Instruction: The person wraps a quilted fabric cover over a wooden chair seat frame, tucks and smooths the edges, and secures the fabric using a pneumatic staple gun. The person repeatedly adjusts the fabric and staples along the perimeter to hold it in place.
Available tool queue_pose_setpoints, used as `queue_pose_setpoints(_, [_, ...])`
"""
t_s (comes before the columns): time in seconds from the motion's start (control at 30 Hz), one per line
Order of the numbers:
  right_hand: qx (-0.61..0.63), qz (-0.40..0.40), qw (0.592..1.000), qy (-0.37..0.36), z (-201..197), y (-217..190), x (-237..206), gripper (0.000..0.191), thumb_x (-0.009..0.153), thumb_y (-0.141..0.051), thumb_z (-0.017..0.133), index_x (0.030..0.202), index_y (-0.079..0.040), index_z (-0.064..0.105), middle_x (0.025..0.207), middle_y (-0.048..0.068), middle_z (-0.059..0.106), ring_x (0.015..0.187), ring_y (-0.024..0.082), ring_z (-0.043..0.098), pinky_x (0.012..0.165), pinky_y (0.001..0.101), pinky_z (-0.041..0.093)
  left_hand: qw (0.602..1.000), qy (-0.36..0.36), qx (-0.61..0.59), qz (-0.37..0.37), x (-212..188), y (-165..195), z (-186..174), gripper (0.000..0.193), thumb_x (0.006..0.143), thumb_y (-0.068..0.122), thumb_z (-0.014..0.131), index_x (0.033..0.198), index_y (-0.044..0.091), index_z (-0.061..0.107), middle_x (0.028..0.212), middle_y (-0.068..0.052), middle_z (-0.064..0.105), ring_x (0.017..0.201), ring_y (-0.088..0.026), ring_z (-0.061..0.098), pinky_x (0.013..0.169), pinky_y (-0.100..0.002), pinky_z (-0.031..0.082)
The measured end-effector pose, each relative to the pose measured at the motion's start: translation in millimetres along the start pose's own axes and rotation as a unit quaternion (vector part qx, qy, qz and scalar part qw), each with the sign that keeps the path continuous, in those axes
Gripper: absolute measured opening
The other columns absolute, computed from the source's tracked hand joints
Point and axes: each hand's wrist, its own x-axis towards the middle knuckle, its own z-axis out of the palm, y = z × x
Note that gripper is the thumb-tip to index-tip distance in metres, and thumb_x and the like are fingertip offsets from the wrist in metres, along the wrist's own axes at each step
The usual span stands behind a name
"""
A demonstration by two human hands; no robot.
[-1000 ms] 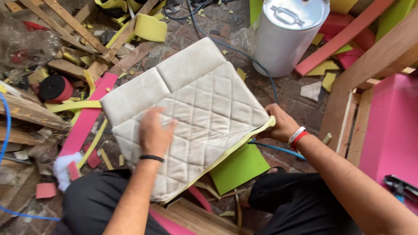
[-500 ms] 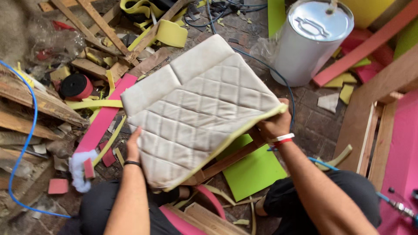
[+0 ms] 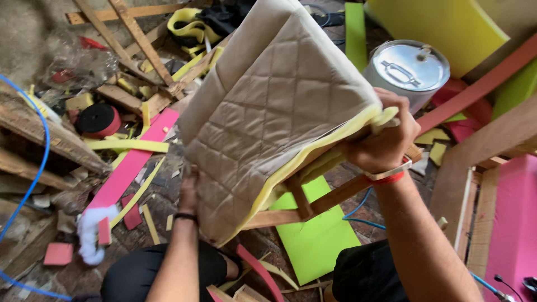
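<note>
Quilted cushion panel (image 3: pixel 274 123), beige, diamond-stitched, with yellow foam showing along its lower edge and a wooden frame beneath; held tilted up off the floor between both hands, above the person's knees, its far end raised toward the top of the view.
Yellow foam slab (image 3: pixel 442 25), large, leaning at the upper right, well apart from the panel.
Pink upholstered block (image 3: pixel 514 223), at the right edge, beside pale wooden rails (image 3: pixel 475 162).
Green foam sheet (image 3: pixel 313 235), flat on the brick floor (image 3: pixel 168 184), directly under the raised panel.
Metal drum with lid (image 3: pixel 408 70), silver, handle on top, standing just behind the panel's right corner.
Pink foam strip (image 3: pixel 131 165), long, lying on the floor to the left, crossed by yellow offcuts.
Wooden slats (image 3: pixel 134 36), scattered at the upper left among scraps.
Blue hose (image 3: pixel 42 140), curving along the left edge.
Red and black roll (image 3: pixel 98 118), small, on the floor at left.
Right hand (image 3: pixel 380 142), closed tightly over the panel's right corner, fingers wrapped on foam and frame; red and white bands at the wrist.
Left hand (image 3: pixel 189 190), mostly hidden behind the panel's lower left edge, touching it; how far it is closed cannot be told; black band at the wrist
</note>
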Motion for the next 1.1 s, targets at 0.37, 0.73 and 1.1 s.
queue_pose_setpoints(0.37, [-0.164,-0.154,0.961,-0.158,12,-9,-6,0.051,0.065,-0.027,0.086,0.105,-0.004,0.064,0.110,0.013,0.071,0.095,0.033,0.073,0.082,0.0410,0.059,0.978,-0.016,-0.149,-0.146,-67,-120,135,0.064,0.095,0.029,0.062,0.152,0.006,0.043,0.148,-0.009,0.052,0.130,-0.022,0.053,0.110,-0.037,0.043])
queue_pose_setpoints(0.73, [-0.064,-0.169,0.923,-0.341,119,-58,-105,0.029,0.083,-0.030,0.074,0.101,-0.014,0.057,0.104,0.012,0.061,0.103,0.032,0.063,0.094,0.0431,0.050,0.987,-0.084,-0.101,-0.095,7,-3,90,0.049,0.100,0.028,0.057,0.141,0.001,0.052,0.136,-0.008,0.058,0.122,-0.015,0.057,0.107,-0.033,0.044])
queue_pose_setpoints(1.1, [-0.122,-0.246,0.891,-0.363,245,-146,-200,0.032,0.088,-0.044,0.050,0.102,-0.017,0.058,0.107,0.022,0.065,0.099,0.039,0.065,0.090,0.0530,0.050,0.757,-0.359,0.420,0.349,-115,142,292,0.091,0.086,0.069,0.067,0.148,0.004,0.051,0.149,-0.020,0.055,0.142,-0.035,0.050,0.118,-0.044,0.038])
